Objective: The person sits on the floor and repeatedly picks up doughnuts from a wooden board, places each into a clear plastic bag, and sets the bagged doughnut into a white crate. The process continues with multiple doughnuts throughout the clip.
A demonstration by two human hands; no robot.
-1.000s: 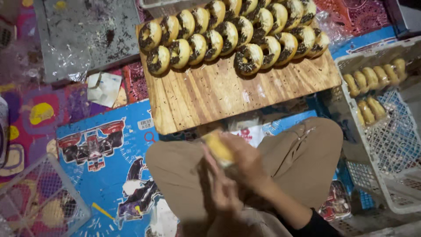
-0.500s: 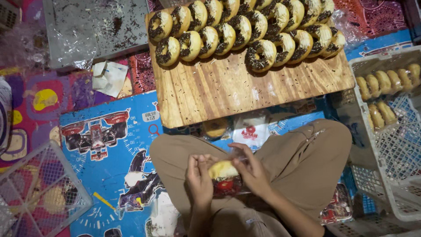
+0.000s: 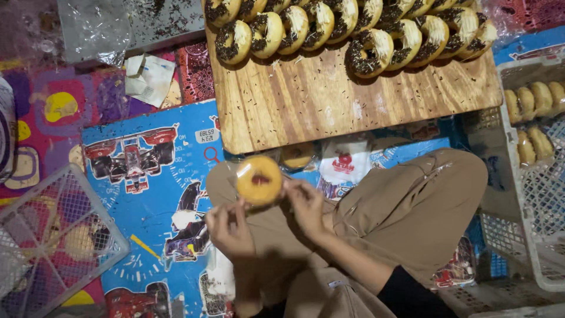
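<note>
A plain ring doughnut [image 3: 259, 179] in a clear plastic wrapper is held up over my lap between both hands. My left hand [image 3: 231, 228] pinches the wrapper at its lower left. On its right edge are the fingers of my right hand [image 3: 306, 203]. I sit cross-legged in tan trousers [image 3: 406, 206]. Just beyond my knees lies a wooden board [image 3: 329, 100] with two rows of several chocolate-sprinkled doughnuts [image 3: 369, 52] along its far side.
A white plastic crate [image 3: 532, 176] with several wrapped plain doughnuts stands at the right. A white wire basket [image 3: 53, 241] sits at the lower left. A sprinkle-covered tray with crumpled plastic [image 3: 118, 23] lies at the top left, on a colourful cartoon floor mat [image 3: 147, 165].
The doughnut has been lifted from low in my lap and turned so its ring faces up. The view has shifted, bringing the board closer to the top.
</note>
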